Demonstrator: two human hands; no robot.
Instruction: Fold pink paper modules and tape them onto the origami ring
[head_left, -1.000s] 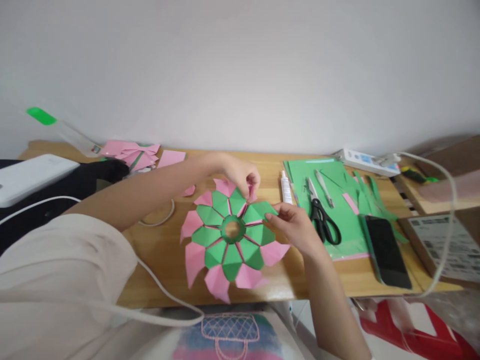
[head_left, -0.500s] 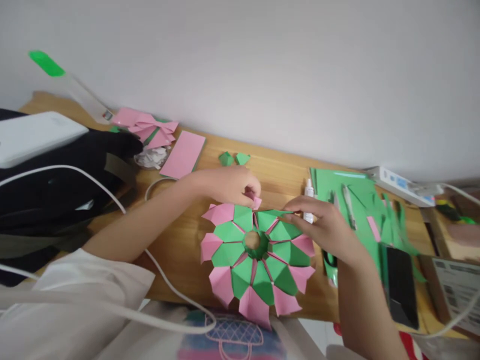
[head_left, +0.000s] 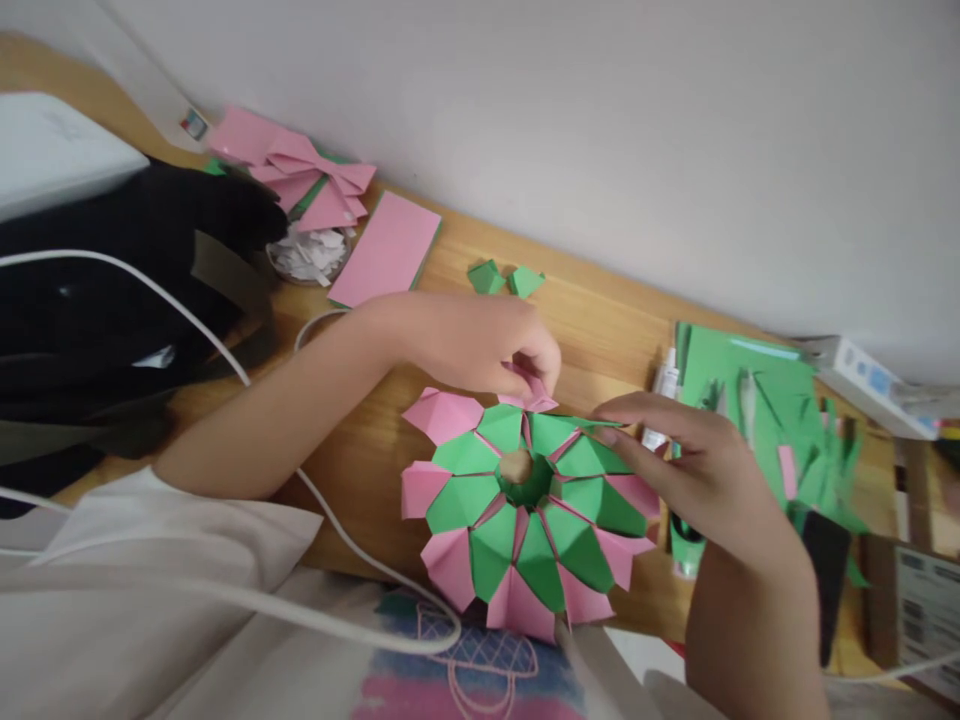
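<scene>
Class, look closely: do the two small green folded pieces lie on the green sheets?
No, the small green pieces rest on the wooden table, beyond the left hand.

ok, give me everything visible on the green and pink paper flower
The paper flower is a ring of creased green petals around an open round hole, with pointed pink folds flaring outside them. It looks like matte folded paper. It lies roughly flat over the wooden table; whether it rests there is unclear. At its far rim, the left hand pinches a pink fold; the right hand's fingers grip a green edge.
</scene>
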